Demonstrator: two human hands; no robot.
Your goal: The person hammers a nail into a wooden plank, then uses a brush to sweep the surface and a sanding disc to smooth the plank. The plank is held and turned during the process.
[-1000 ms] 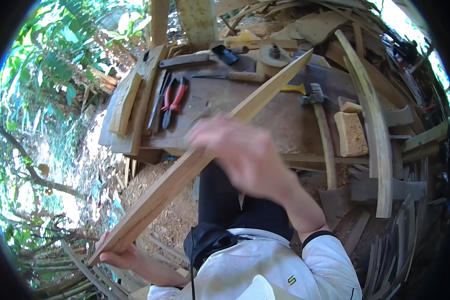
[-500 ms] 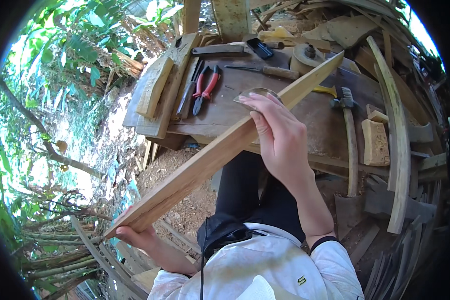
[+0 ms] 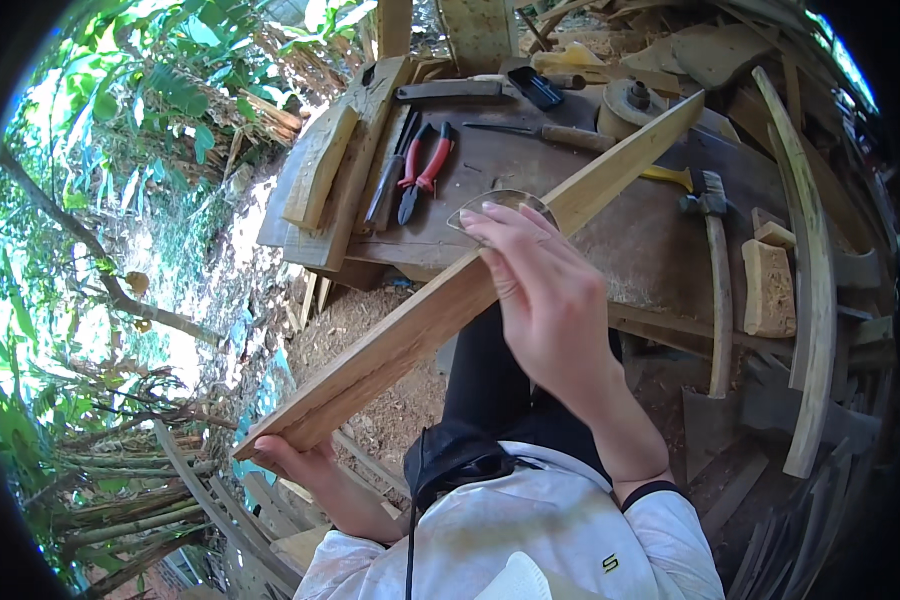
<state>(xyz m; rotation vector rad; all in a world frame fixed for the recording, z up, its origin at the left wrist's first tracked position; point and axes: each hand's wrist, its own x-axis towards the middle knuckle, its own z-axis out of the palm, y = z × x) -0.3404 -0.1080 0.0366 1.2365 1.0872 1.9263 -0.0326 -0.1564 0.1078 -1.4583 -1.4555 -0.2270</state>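
A long flat wooden board [image 3: 390, 345] runs slantwise from near left to far right, its far part lying across the workbench [image 3: 630, 230]. My left hand [image 3: 305, 462] grips the board's near end, thumb on the face towards me and fingers mostly hidden behind. A thin, round-edged, see-through piece [image 3: 470, 217], perhaps glass, is in my right hand [image 3: 550, 290]. It is held upright-tilted against the board's upper edge, pinched between fingers and thumb. I cannot tell exactly where it touches the wood.
On the bench lie red-handled pliers [image 3: 422, 170], a file-like tool [image 3: 545, 132], a yellow-handled brush [image 3: 705, 182], a hammer [image 3: 718, 290] and a small wood block [image 3: 768, 290]. Thick timber pieces [image 3: 345, 180] rest at the left. Curved wooden strips [image 3: 813, 300] stand at the right.
My right hand has slid a little along the board towards me and left, with the see-through piece turned to show more of its face. The left hand keeps its grip; the whole view shifted slightly.
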